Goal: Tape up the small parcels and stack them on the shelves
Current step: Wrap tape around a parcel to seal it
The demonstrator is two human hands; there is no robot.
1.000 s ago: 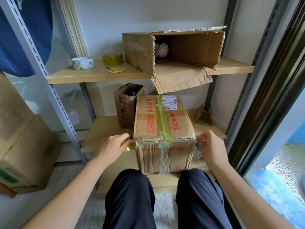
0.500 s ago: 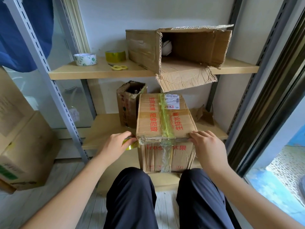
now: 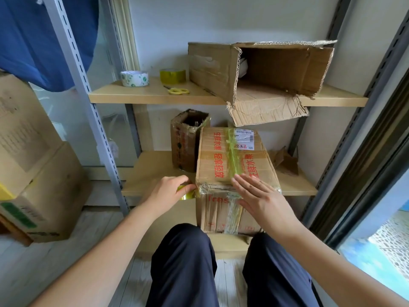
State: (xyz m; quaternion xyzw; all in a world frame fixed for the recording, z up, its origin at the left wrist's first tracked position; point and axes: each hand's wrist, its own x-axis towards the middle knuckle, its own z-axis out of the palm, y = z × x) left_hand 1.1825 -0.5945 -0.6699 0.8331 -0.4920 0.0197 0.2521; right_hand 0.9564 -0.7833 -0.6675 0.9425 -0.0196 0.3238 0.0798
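A brown parcel point(image 3: 223, 156) with red print and a green tape strip along its top stands on the bottom shelf in front of my knees. My left hand point(image 3: 168, 191) grips a yellow tape roll point(image 3: 187, 193) against the parcel's left front corner. My right hand point(image 3: 259, 198) lies flat with straight fingers over the parcel's front top edge, pressing the tape there.
A small open-topped box point(image 3: 186, 138) stands behind the parcel on the middle shelf point(image 3: 150, 171). The upper shelf point(image 3: 155, 96) holds a white tape roll point(image 3: 134, 78), a yellow tape roll point(image 3: 172, 76), yellow scissors point(image 3: 178, 91) and a large open box point(image 3: 265, 72) on its side. Stacked cartons point(image 3: 33, 162) stand left.
My right hand has slid from the parcel's right front corner leftward along the front top edge to the middle. My left hand has stayed at the left corner with the tape roll.
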